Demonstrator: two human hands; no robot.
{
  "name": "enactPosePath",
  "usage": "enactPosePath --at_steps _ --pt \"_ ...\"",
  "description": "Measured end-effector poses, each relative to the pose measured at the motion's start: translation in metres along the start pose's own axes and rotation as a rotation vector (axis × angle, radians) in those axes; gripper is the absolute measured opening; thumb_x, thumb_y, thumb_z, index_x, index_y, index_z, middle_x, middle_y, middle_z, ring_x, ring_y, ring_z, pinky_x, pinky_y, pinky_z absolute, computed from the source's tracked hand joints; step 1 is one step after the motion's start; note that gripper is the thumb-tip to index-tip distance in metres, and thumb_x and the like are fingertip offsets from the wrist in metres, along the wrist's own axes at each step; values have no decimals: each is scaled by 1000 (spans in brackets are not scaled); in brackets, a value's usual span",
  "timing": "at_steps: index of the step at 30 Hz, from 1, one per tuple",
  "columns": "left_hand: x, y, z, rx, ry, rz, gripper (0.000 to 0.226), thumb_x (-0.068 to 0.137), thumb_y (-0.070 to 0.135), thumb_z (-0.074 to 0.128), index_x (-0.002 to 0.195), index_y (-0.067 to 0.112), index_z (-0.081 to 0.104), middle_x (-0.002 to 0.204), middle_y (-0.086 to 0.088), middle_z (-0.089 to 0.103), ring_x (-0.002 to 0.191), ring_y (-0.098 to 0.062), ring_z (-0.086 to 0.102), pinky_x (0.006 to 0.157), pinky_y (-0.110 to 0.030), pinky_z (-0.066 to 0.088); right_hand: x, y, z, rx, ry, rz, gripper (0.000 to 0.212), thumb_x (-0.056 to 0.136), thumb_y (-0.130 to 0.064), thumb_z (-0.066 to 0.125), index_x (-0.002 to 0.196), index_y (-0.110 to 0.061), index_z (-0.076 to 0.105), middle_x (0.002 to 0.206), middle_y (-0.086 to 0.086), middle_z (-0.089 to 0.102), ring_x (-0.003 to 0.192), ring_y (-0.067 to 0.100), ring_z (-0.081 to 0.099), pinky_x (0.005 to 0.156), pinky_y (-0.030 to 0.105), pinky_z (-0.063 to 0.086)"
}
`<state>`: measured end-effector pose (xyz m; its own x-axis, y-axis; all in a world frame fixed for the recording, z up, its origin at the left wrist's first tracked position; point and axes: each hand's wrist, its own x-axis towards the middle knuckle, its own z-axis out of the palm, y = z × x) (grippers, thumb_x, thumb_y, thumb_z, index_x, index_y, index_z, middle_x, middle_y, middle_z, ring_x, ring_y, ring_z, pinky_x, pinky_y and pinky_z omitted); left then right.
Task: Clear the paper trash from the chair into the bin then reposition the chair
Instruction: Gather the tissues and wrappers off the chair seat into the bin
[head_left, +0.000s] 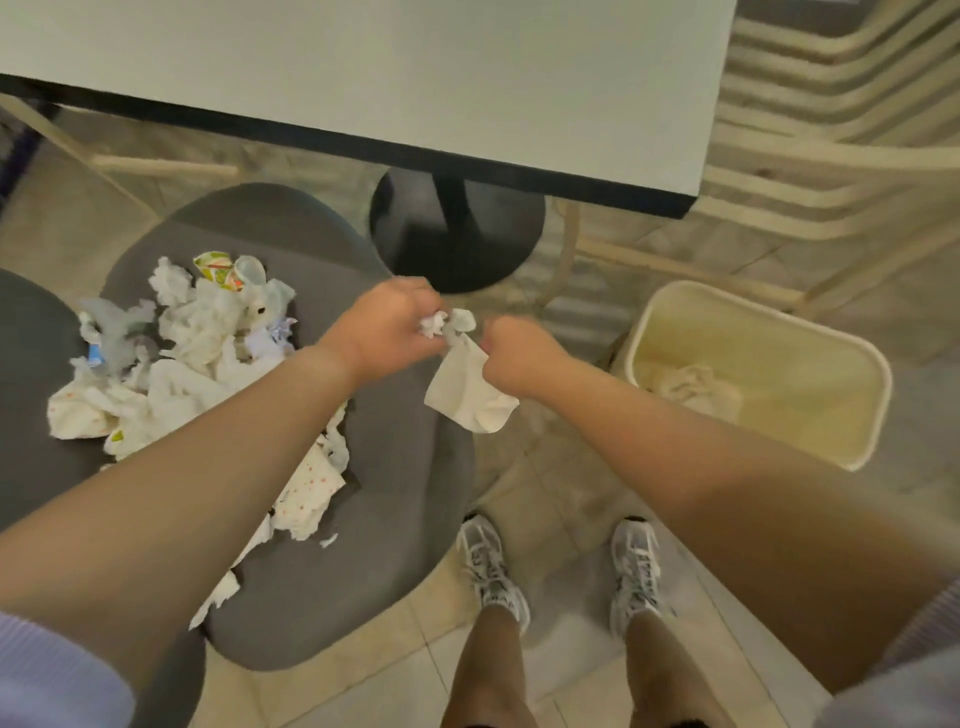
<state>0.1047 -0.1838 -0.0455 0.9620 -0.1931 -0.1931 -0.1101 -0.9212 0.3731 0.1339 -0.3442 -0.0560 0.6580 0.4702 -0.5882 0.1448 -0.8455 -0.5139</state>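
The left hand (382, 332) is curled into a loose fist above the right edge of the grey upholstered chair seat (363, 571), its fingers closed around a small crumpled wad of white tissue (447, 323) that pokes out on the far side. Just beside it, the right hand (519, 356) is also curled, gripping a larger, flatter piece of off-white paper napkin (470, 395) that hangs down below the knuckles; the two pieces meet between the hands, and whether they are one sheet or two cannot be told. Both hands hover over the gap between the chair and the cream rectangular plastic bin (862, 415), which stands on the tiled floor (566, 499) to the right and holds some crumpled pale paper (691, 389) at its bottom. To the left, spread over the seat, lies a heap of crumpled white tissues and wrappers (192, 364), with a printed paper cup (221, 270) at its far edge. Beyond the hands stands a white-topped table (415, 73) with a black edge and a round black pedestal base (457, 234). Pale wooden chair frames (831, 171) stand at the upper right. Below, two bare legs end in grey and white trainers (491, 571).
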Motion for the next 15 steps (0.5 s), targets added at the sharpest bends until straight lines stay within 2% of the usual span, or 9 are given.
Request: enactPosePath --at_steps 3,5,7,9,11,13,15 --pt "19 51 9 -54 -49 87 17 76 16 71 70 3 63 71 -1 48 68 -19 50 63 -33 41 -20 45 -26 -35 7 10 17 86 -5 47 99 -7 57 96 12 58 89 27 56 64 29 39" --pt "35 82 16 -70 -68 147 17 76 19 72 75 4 66 74 -2 53 71 -17 52 66 -31 43 -32 76 -45 -38 13 42 13 85 -3 47 92 -9 55 84 8 54 83 25 53 54 26 37" --pt "56 115 26 -95 -85 204 16 76 20 72 83 5 69 79 -5 59 76 -19 55 70 -32 45 -48 109 -68 0 32 96 19 85 -3 48 101 -8 56 93 10 55 84 24 50 55 25 37" --pt "81 154 40 -140 -110 251 15 79 19 69 89 8 68 83 -2 56 81 -17 54 73 -29 44 -64 148 -92 38 81 147 26 86 -4 48 110 -6 57 102 12 58 94 28 54 65 27 40" --pt "97 179 52 -185 -147 264 16 82 19 65 97 13 66 91 3 53 90 -14 52 79 -28 43 -74 174 -107 37 144 179 25 85 -3 48 107 -5 58 101 13 59 100 29 56 71 31 42" --pt "115 202 70 -205 -184 254 19 84 18 63 103 14 64 103 2 53 96 -13 51 84 -28 43 -82 205 -119 38 187 218 21 83 -2 48 101 -6 58 96 11 57 93 28 55 69 31 40" --pt "129 219 87 -207 -206 226 22 85 14 63 106 14 63 109 0 50 97 -14 50 86 -26 42 -85 233 -122 48 198 250 18 82 -1 47 95 -8 57 101 12 60 85 25 51 67 30 39"
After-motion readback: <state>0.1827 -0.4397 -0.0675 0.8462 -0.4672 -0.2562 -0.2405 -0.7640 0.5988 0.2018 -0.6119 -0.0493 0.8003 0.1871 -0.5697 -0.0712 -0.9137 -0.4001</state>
